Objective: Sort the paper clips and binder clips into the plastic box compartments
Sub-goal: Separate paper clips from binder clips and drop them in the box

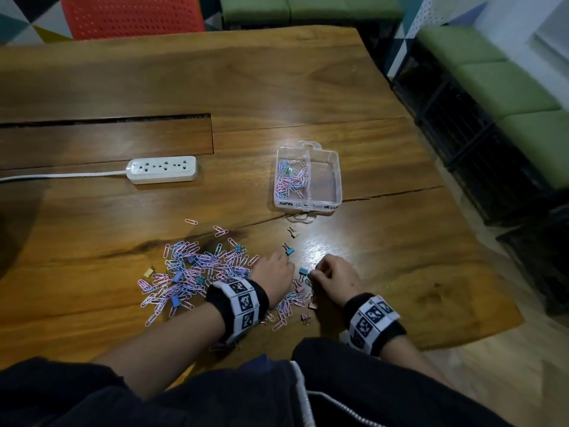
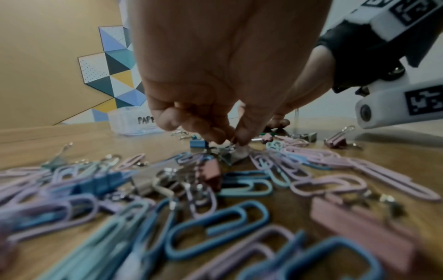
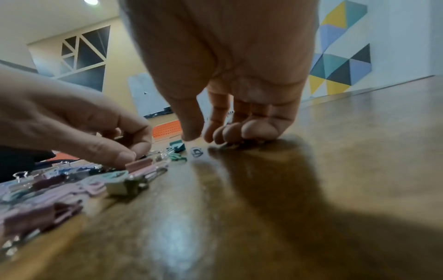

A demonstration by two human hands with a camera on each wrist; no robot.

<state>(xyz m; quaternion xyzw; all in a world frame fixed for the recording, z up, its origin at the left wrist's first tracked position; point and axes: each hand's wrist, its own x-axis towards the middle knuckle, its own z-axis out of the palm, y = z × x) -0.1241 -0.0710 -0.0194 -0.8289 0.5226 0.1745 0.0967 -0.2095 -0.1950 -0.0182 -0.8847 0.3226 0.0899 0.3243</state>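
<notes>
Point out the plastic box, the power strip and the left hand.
plastic box [image 1: 338,180], head view, right wall.
power strip [image 1: 163,169], head view, top face.
left hand [image 1: 274,272], head view, back of hand.

Left hand [image 1: 274,274] hides some paper clips [image 1: 286,306] beneath it.

1. Dim overall in the head view, with white glare on the wooden table [image 1: 320,245] beside the plastic box [image 1: 308,180].
2. Strongly bent and darkened toward the edges.
3. Blurred nearest the lens in the left wrist view across the paper clips [image 2: 215,227].
4. Broad dark shadow under the right hand [image 3: 227,75], plus a ceiling lamp [image 3: 91,1].
</notes>
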